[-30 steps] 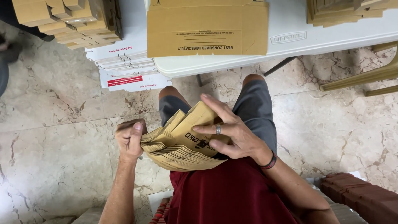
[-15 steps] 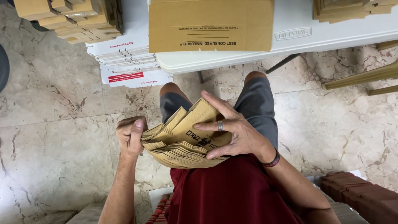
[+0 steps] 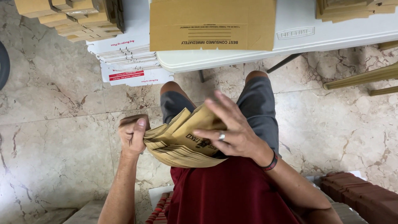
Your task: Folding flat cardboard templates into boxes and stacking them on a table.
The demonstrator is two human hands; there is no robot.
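A thick stack of flat brown cardboard sleeves (image 3: 182, 143) rests on my lap, fanned at its upper edge. My left hand (image 3: 132, 135) grips the stack's left end, thumb on top. My right hand (image 3: 230, 130) lies over the right side of the stack with fingers spread, fingertips on the top sheet. A ring shows on one finger and a dark band on the wrist.
A white folding table (image 3: 290, 37) stands ahead with a flat brown carton (image 3: 211, 25) on it and more cardboard stacks (image 3: 356, 8) at the right. Stacked brown boxes (image 3: 74, 14) and white flat boxes (image 3: 128, 62) sit at left. Marble floor, red bricks (image 3: 360, 197) lower right.
My right hand has lifted and spread its fingers over the top sheet. The left hand keeps its grip. The view has shifted slightly.
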